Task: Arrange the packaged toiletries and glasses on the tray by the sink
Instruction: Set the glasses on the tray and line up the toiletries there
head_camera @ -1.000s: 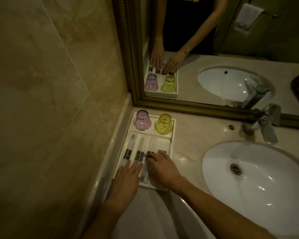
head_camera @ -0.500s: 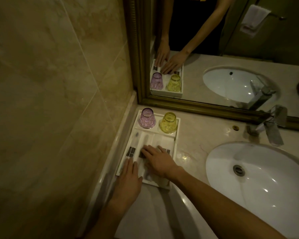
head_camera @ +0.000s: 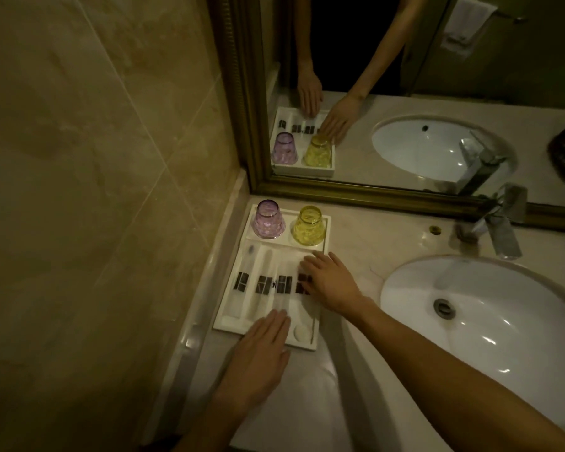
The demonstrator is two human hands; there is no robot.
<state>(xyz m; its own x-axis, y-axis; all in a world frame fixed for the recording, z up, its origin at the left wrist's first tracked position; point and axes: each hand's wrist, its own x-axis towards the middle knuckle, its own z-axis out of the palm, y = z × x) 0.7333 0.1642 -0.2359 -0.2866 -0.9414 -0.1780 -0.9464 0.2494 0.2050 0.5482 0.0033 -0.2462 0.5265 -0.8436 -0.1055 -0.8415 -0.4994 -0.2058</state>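
Note:
A white tray (head_camera: 326, 230) sits on the counter in the corner by the mirror. At its far end stand a purple glass (head_camera: 268, 219) and a yellow glass (head_camera: 308, 225), both upside down. Several packaged toiletries (head_camera: 264, 284) with dark labels lie side by side in the tray's near part. My right hand (head_camera: 331, 282) lies flat on the rightmost packet, fingers spread. My left hand (head_camera: 258, 352) rests flat on the tray's near edge, fingertips touching a packet. Neither hand grips anything.
The white sink basin (head_camera: 490, 324) lies to the right, with a chrome faucet (head_camera: 499, 230) behind it. A gold-framed mirror (head_camera: 372, 192) runs along the back. A tiled wall (head_camera: 95, 190) bounds the left. Bare marble counter (head_camera: 366, 243) lies between tray and sink.
My right hand has slid from the middle packets to the tray's right side. My left hand has drawn back toward the near edge. The camera has shifted slightly.

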